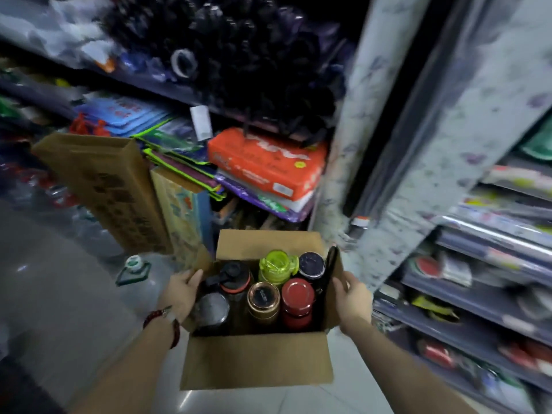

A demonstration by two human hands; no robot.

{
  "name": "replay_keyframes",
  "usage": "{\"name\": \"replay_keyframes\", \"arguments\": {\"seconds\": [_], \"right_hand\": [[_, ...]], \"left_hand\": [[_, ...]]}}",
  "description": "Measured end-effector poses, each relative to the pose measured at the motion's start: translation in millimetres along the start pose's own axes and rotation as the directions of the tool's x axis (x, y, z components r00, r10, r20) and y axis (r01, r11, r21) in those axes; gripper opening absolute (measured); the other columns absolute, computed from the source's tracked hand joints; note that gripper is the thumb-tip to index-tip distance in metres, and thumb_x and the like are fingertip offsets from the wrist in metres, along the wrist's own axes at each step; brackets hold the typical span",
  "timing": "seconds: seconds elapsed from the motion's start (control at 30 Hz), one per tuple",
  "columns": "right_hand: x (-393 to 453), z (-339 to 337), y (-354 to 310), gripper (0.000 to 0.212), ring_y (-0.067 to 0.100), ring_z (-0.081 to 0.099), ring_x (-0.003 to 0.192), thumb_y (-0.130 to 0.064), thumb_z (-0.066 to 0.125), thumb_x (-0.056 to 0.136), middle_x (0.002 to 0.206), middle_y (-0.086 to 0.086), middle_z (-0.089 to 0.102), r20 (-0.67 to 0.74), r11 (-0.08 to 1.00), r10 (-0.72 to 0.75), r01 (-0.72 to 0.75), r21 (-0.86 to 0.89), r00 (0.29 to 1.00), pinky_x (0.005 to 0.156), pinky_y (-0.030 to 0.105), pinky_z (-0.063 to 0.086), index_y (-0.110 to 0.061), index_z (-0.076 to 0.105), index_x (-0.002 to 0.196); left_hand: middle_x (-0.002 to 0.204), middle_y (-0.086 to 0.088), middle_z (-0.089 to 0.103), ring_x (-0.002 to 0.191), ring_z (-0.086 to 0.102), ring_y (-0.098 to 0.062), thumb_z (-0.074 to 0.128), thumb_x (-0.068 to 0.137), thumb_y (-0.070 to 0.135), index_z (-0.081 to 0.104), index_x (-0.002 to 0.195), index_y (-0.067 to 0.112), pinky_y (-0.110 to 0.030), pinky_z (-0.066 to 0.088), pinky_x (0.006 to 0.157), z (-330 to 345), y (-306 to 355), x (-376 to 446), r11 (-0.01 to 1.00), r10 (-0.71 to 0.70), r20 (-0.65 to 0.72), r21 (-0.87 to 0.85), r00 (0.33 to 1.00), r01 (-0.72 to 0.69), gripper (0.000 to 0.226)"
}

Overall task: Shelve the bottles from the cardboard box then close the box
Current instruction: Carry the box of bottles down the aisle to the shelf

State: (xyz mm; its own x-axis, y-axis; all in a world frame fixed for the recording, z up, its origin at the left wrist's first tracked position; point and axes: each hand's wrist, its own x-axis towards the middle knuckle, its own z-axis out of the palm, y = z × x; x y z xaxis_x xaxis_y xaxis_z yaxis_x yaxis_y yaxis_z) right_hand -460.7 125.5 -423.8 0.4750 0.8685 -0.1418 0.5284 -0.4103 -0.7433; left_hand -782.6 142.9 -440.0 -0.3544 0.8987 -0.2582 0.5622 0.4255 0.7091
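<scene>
An open cardboard box (257, 363) is held above the floor, its flaps spread outward. Several bottles stand upright inside: a lime-green one (277, 265), a red-capped one (298, 297), a copper-rimmed one (263, 297), a black one with an orange ring (234, 276), a dark-lidded one (311, 264) and a clear grey-lidded one (210, 309). My left hand (182, 291) grips the box's left side. My right hand (352, 297) grips its right side. A red bead bracelet circles my left wrist.
Packed shelves (478, 297) run along the right. Rolls of patterned sheet (352, 121) lean upright ahead. A tall cardboard carton (104, 186), an orange pack (265, 162) and a large water jug (137, 279) stand to the left over the tiled floor (53, 279).
</scene>
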Motion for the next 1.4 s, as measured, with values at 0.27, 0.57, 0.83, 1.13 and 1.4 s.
{"name": "replay_keyframes", "arguments": {"seconds": [0.27,0.57,0.83,1.13,1.4], "right_hand": [[-7,-131,112,0.019,0.033,0.064,0.091,-0.016,0.055,0.092,0.09,0.012,0.071,-0.183,0.975,0.21,-0.19,0.117,0.96,0.069,0.029,0.04,-0.009,0.067,0.105],[-37,-251,224,0.025,0.033,0.064,0.099,-0.016,0.054,0.094,0.104,0.013,0.071,-0.369,0.9,0.431,-0.36,0.247,0.824,0.077,0.031,0.046,-0.009,0.065,0.115],[-76,-334,303,0.029,0.035,0.064,0.102,-0.017,0.056,0.093,0.108,0.017,0.07,-0.506,0.831,0.557,-0.434,0.349,0.658,0.084,0.038,0.049,-0.006,0.064,0.118],[-119,-400,383,0.021,0.037,0.065,0.093,-0.019,0.057,0.092,0.096,0.016,0.072,-0.613,0.718,0.685,-0.511,0.473,0.394,0.074,0.038,0.049,-0.008,0.068,0.106],[-142,-466,438,0.023,0.038,0.063,0.097,-0.021,0.057,0.093,0.103,0.018,0.071,-0.656,0.577,0.752,-0.541,0.612,0.059,0.075,0.037,0.045,-0.009,0.067,0.108]], "left_hand": [[0.078,-0.011,0.067,0.074,0.058,-0.028,0.051,0.095,0.035,0.068,0.083,0.006,-0.034,0.044,0.069,118,108,-50,0.975,0.182,0.22,0.087,0.958,-0.205,0.035],[0.067,-0.008,0.058,0.074,0.058,-0.029,0.051,0.095,0.032,0.059,0.067,0.009,-0.034,0.039,0.065,252,197,-128,0.893,0.335,0.464,0.122,0.82,-0.434,0.038],[0.057,-0.008,0.052,0.059,0.05,-0.025,0.052,0.095,0.024,0.047,0.055,0.01,-0.033,0.035,0.057,354,260,-208,0.809,0.44,0.605,0.054,0.664,-0.585,0.043],[0.074,-0.006,0.066,0.082,0.064,-0.033,0.049,0.095,0.036,0.063,0.066,0.012,-0.034,0.043,0.066,474,344,-303,0.626,0.502,0.786,-0.043,0.361,-0.778,0.041],[0.053,-0.004,0.048,0.065,0.054,-0.03,0.048,0.096,0.034,0.037,0.053,0.014,-0.033,0.028,0.054,584,418,-404,0.443,0.489,0.869,-0.175,0.074,-0.879,0.048]]}}
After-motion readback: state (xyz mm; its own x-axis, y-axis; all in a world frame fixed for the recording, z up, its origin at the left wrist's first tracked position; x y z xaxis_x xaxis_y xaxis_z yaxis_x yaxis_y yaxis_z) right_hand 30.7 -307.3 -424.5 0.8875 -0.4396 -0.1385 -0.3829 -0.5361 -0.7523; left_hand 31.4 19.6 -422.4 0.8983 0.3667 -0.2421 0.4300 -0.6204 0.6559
